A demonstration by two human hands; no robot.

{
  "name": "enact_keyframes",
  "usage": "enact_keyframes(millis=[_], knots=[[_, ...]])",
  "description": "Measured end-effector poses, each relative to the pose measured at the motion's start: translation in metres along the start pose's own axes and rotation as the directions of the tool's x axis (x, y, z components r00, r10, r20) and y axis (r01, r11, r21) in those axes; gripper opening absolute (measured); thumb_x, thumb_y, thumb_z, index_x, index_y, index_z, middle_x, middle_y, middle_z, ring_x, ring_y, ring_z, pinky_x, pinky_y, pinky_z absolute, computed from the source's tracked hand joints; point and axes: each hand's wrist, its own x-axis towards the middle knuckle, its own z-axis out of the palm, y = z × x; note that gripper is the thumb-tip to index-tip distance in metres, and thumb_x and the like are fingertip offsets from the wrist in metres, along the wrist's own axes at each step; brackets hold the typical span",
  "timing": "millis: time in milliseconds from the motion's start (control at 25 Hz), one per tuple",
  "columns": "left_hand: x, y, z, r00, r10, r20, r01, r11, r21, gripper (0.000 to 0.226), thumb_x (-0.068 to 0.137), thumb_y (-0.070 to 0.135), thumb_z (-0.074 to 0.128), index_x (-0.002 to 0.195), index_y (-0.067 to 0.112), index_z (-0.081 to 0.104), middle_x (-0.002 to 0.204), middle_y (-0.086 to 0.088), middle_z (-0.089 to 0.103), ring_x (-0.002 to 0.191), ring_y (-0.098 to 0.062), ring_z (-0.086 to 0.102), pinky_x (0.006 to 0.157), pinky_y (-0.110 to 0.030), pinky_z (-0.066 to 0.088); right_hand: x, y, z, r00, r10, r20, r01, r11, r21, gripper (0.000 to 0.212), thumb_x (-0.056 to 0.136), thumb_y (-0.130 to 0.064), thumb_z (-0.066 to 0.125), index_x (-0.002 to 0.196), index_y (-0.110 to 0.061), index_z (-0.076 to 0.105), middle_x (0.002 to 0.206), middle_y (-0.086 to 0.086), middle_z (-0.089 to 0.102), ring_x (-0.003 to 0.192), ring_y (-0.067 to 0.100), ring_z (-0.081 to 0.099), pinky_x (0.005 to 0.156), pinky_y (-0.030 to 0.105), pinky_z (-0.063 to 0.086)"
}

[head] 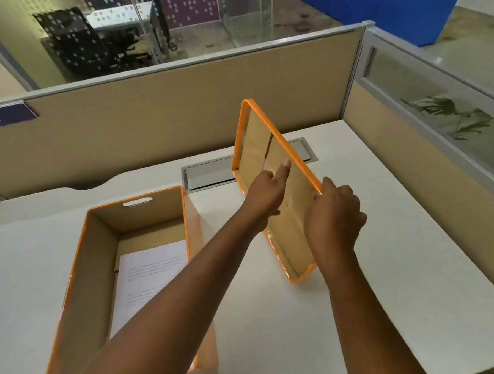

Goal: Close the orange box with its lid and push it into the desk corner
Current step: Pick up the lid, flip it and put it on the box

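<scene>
The orange box (81,264) stands open on the white desk at the left, with printed paper sheets (150,277) lying inside it. Its lid (259,146), orange-rimmed with a brown cardboard inside, is tilted up on its near end to the right of the box, underside facing left. My right hand (334,219) grips the lid's right rim. My left hand (266,194) presses against the lid's inner face with the index finger stretched out; my left forearm crosses over the box's right wall.
Beige partition walls (178,104) close off the desk at the back and right, meeting at the far right corner (348,115). A grey cable tray (208,173) is set into the desk behind the lid. White desk surface (400,236) lies right of the lid.
</scene>
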Motion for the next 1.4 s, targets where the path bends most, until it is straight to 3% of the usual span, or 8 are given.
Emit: enact_keyframes(millis=[80, 240, 440, 600, 840, 1120, 1240, 1400], knots=[[-0.017, 0.0, -0.004, 0.998, 0.009, 0.054, -0.006, 0.998, -0.055, 0.065, 0.086, 0.061, 0.048, 0.127, 0.011, 0.047, 0.112, -0.003, 0.056, 0.099, -0.027, 0.059, 0.085, -0.045, 0.054, -0.035, -0.016, -0.004, 0.999, -0.043, 0.008, 0.044, 0.999, -0.031, 0.036, 0.094, -0.018, 0.049, 0.128, -0.009, 0.047, 0.122, 0.018, 0.054, 0.115, 0.032, 0.05, 0.089, 0.044, 0.041], [-0.039, -0.016, -0.027, 0.984, 0.041, -0.171, -0.065, 0.989, -0.134, 0.026, 0.082, 0.024, 0.07, 0.077, 0.016, 0.045, 0.08, -0.008, 0.05, 0.071, -0.023, 0.055, 0.072, -0.044, 0.056, -0.094, -0.047, -0.003, 0.986, -0.162, 0.048, 0.16, 0.986, 0.048, 0.029, 0.095, -0.016, 0.048, 0.124, -0.013, 0.051, 0.122, 0.011, 0.057, 0.113, 0.025, 0.051, 0.091, 0.037, 0.041], [-0.063, -0.049, -0.105, 0.983, 0.0, -0.182, -0.054, 0.956, -0.288, 0.03, 0.084, 0.013, 0.061, 0.112, 0.012, 0.051, 0.1, -0.008, 0.061, 0.086, -0.025, 0.063, 0.064, -0.032, 0.052, -0.131, -0.058, -0.008, 0.954, -0.228, 0.197, 0.091, 0.841, 0.534, 0.043, 0.09, -0.043, 0.051, 0.129, -0.023, 0.05, 0.133, 0.001, 0.056, 0.117, 0.023, 0.056, 0.101, 0.042, 0.045], [-0.091, -0.072, -0.162, 0.997, 0.045, -0.062, -0.064, 0.929, -0.365, 0.044, 0.086, 0.018, 0.059, 0.128, 0.02, 0.048, 0.119, -0.009, 0.062, 0.102, -0.03, 0.063, 0.076, -0.042, 0.054, -0.105, -0.031, 0.014, 0.989, -0.038, 0.144, -0.016, 0.935, 0.355, 0.062, 0.088, -0.058, 0.043, 0.135, -0.019, 0.04, 0.141, 0.011, 0.045, 0.125, 0.035, 0.047, 0.101, 0.052, 0.04], [-0.128, -0.123, -0.23, 0.983, 0.163, -0.079, -0.181, 0.895, -0.408, 0.046, 0.084, 0.015, 0.056, 0.129, 0.027, 0.053, 0.119, -0.002, 0.067, 0.101, -0.028, 0.069, 0.074, -0.041, 0.059, -0.111, -0.031, 0.045, 0.822, 0.014, 0.569, -0.299, 0.861, 0.412, 0.069, 0.087, -0.065, 0.033, 0.137, -0.017, 0.035, 0.137, 0.013, 0.05, 0.117, 0.037, 0.053, 0.098, 0.054, 0.044], [-0.163, -0.193, -0.258, 0.835, 0.176, -0.522, -0.103, 0.981, 0.166, 0.063, 0.076, 0.058, 0.062, 0.128, 0.023, 0.053, 0.119, 0.002, 0.058, 0.092, -0.011, 0.06, 0.074, -0.029, 0.049, -0.176, -0.053, 0.085, 0.884, -0.069, 0.462, -0.201, 0.836, 0.51, 0.06, 0.086, -0.061, 0.041, 0.129, -0.018, 0.043, 0.127, 0.009, 0.058, 0.105, 0.03, 0.06, 0.089, 0.045, 0.049], [-0.167, -0.229, -0.267, 0.826, 0.09, -0.557, 0.034, 0.978, 0.208, 0.068, 0.079, 0.059, 0.055, 0.136, 0.022, 0.045, 0.141, -0.008, 0.049, 0.123, -0.029, 0.051, 0.098, -0.049, 0.043, -0.192, -0.062, 0.104, 0.897, -0.073, 0.436, -0.156, 0.871, 0.466, 0.059, 0.086, -0.058, 0.044, 0.128, -0.016, 0.044, 0.128, 0.009, 0.057, 0.107, 0.031, 0.06, 0.089, 0.044, 0.048], [-0.169, -0.251, -0.279, 0.883, 0.008, -0.469, 0.061, 0.989, 0.132, 0.075, 0.077, 0.064, 0.046, 0.142, 0.026, 0.034, 0.144, -0.007, 0.048, 0.123, -0.035, 0.053, 0.096, -0.052, 0.045, -0.204, -0.074, 0.125, 0.913, -0.072, 0.402, -0.122, 0.892, 0.435, 0.062, 0.083, -0.059, 0.046, 0.125, -0.014, 0.048, 0.126, 0.011, 0.058, 0.108, 0.031, 0.059, 0.091, 0.046, 0.049]])
